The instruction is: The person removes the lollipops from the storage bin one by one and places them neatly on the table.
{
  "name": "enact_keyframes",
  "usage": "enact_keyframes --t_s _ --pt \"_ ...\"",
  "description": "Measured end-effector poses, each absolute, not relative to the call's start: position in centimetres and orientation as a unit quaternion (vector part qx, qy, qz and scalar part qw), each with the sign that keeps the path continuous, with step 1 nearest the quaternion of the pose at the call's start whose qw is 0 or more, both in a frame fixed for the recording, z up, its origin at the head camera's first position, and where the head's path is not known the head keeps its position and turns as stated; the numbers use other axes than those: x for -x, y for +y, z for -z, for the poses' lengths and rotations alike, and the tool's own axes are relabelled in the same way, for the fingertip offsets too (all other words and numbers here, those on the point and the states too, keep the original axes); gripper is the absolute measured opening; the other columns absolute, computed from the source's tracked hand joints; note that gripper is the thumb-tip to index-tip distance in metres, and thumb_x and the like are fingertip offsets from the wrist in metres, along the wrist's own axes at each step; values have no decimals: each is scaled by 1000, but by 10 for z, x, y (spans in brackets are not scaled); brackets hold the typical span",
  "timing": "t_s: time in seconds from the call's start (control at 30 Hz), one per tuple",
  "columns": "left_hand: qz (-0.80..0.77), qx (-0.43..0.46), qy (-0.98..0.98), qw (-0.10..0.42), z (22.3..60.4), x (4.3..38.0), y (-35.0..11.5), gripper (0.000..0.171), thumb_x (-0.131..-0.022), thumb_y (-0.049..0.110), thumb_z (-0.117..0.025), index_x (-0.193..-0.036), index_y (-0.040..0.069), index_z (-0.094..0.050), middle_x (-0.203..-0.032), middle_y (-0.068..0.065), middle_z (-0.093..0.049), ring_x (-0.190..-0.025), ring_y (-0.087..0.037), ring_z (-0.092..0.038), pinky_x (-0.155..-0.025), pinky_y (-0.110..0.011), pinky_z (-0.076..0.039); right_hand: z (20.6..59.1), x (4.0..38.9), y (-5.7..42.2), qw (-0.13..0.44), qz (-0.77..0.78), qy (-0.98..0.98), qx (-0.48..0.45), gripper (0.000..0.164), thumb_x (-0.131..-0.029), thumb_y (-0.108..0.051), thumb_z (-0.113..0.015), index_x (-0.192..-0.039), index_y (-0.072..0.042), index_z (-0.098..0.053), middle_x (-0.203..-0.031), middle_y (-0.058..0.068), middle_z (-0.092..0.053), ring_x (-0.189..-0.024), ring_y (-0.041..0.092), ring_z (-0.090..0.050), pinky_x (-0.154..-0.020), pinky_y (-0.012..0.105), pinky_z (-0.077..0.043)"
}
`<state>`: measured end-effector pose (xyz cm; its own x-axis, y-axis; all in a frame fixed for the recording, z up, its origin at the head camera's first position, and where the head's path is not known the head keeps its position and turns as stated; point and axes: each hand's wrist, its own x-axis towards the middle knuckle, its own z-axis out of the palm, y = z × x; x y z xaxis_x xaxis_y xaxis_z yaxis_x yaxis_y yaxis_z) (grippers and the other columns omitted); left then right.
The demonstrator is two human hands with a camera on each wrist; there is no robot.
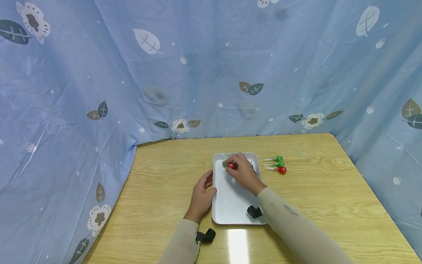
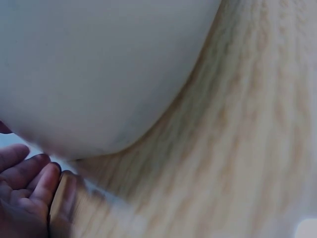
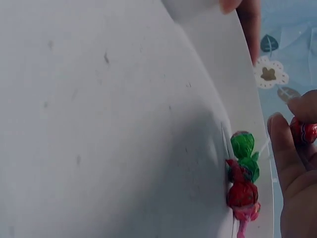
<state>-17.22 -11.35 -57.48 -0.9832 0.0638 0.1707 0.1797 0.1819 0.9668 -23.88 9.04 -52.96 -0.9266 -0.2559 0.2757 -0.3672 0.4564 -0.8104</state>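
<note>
A white rectangular tray [image 1: 230, 205] lies on the wooden table. My left hand [image 1: 202, 194] holds its left rim, fingers outside and thumb over the edge; the left wrist view [image 2: 25, 193] shows those fingers bent beside the tray wall. My right hand [image 1: 243, 171] is above the tray's far part and pinches a red-wrapped lollipop [image 3: 304, 131] between thumb and fingers. Close by, a green lollipop [image 3: 242, 145] and a red lollipop [image 3: 243, 194] lie along the tray's wall. Something blue [image 1: 254, 168] shows inside the far right of the tray, partly hidden by the hand.
Right of the tray, two green lollipops [image 1: 279, 164] and one red lollipop [image 1: 282, 170] lie in a row, sticks toward the tray. A blue patterned curtain [image 1: 204, 73] hangs behind the table [image 1: 323, 190] and along its sides. Black wrist cameras [image 1: 209, 235] sit on both sleeves.
</note>
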Motion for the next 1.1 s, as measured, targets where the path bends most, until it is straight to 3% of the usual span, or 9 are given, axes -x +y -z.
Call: enact_keyframes --t_s 0.43,0.83,1.1 --pt "625 58 -777 42 573 171 -113 67 -92 -8 -60 -158 1 -53 -146 -16 -64 -129 -30 -64 -111 -48 -51 521 239 108 36 -534 -839 -96 23 -96 -1 -80 -117 -2 -71 -121 13 -59 -105 29 -63 -92 43 -57" --pt "628 52 -776 36 574 171 -113 67 -94 -8 -61 -160 5 -52 -147 -14 -63 -130 -29 -63 -111 -50 -50 518 232 122 45 -560 -822 -93 23 -101 -5 -76 -123 -2 -71 -122 13 -66 -107 30 -65 -93 46 -56" --pt "631 53 -773 36 575 171 -113 67 -94 -8 -61 -160 5 -53 -146 -13 -64 -129 -29 -63 -111 -50 -50 518 229 130 41 -566 -820 -72 23 -100 -3 -77 -123 -1 -72 -125 14 -62 -108 30 -65 -91 35 -57"
